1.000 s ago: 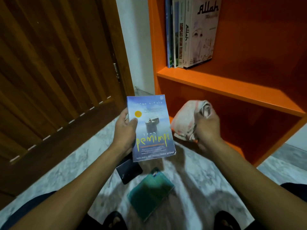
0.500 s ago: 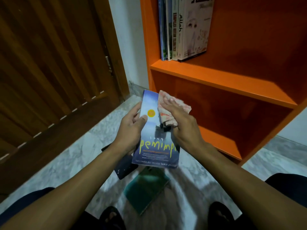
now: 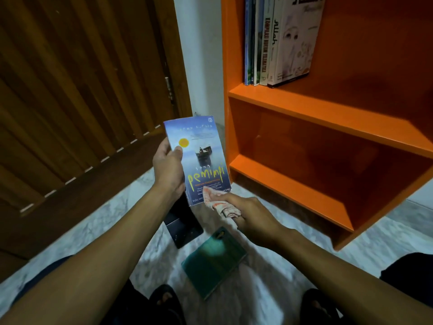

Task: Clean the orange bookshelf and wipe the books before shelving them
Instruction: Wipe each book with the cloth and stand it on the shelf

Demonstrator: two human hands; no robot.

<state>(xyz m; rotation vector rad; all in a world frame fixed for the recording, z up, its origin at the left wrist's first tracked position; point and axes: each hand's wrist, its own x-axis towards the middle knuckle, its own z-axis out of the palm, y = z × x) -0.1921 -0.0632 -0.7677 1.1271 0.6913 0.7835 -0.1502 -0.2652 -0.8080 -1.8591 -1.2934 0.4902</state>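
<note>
Head view: left hand (image 3: 169, 166) grips a blue paperback (image 3: 199, 158) upright; right hand (image 3: 251, 215) clutches a rag (image 3: 219, 204) against its lower cover. Several books (image 3: 278, 41) stand on the orange bookshelf (image 3: 328, 113); a green book (image 3: 214, 259) and a dark book (image 3: 181, 222) wait on the floor, seemingly unwiped.

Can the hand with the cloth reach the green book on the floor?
Probably yes. The right hand is just above the green book with nothing between, but its fingers already grip the cloth.
</note>
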